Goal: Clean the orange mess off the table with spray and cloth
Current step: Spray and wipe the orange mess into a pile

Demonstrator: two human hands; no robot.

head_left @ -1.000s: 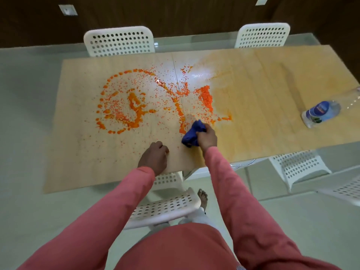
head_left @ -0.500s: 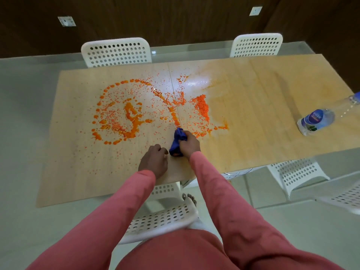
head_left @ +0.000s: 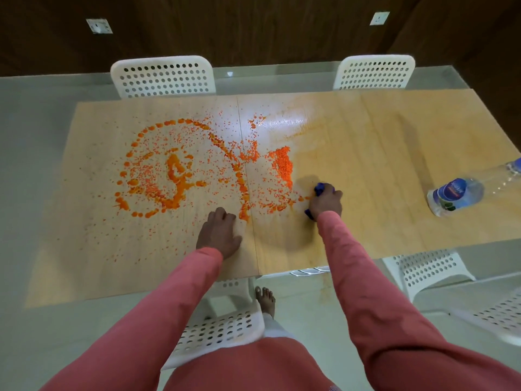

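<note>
Right hand (head_left: 324, 201) hides most of the cloth (head_left: 321, 188) (blue edges show).

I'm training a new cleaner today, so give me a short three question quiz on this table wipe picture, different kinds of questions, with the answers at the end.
1. True or false: the right hand holds the blue cloth against the table.
2. Multiple choice: where does the plastic bottle lie? A) on its side near the table's right edge B) upright in the middle C) in the left hand
3. Short answer: on which side of the cloth does most of the orange mess lie?

Key
1. True.
2. A.
3. To its left; the left hand rests on the table at the mess's near edge.
</note>
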